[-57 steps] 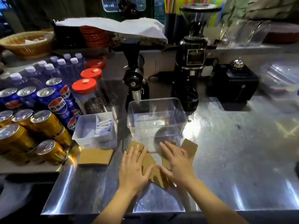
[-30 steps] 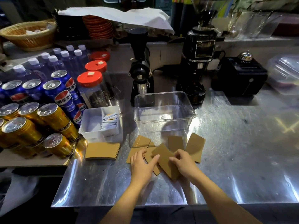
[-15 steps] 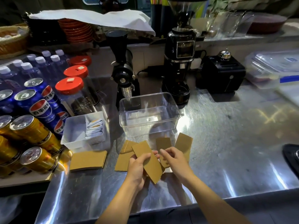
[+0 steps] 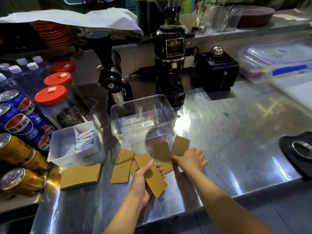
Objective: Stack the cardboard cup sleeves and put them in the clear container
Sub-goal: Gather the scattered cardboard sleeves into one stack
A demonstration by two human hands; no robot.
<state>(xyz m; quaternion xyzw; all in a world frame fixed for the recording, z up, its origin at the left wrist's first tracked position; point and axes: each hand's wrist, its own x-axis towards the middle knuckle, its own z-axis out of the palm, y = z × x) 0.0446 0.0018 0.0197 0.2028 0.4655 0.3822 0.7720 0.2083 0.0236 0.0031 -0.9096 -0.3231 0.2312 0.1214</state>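
Observation:
My left hand (image 4: pixel 142 180) grips one flat brown cardboard sleeve (image 4: pixel 154 179), lifted a little above the steel counter. My right hand (image 4: pixel 191 160) lies with fingers spread on the loose sleeves (image 4: pixel 162 152) in front of the clear container (image 4: pixel 143 119), touching the rightmost one (image 4: pixel 180 145). Two more sleeves (image 4: pixel 120 166) lie flat to the left of my left hand. A separate sleeve pile (image 4: pixel 81 175) lies further left. The clear container stands empty just behind the sleeves.
A white tray of sachets (image 4: pixel 76 144) stands left of the container. Drink cans (image 4: pixel 20 152) and red-lidded jars (image 4: pixel 51 97) crowd the left. Two grinders (image 4: pixel 169 65) and a black box (image 4: pixel 217 72) line the back. A black mat (image 4: pixel 298 151) lies at right.
My left hand has taken one sleeve off the counter and holds it. My right hand let go of that sleeve and moved right onto the sleeves near the container.

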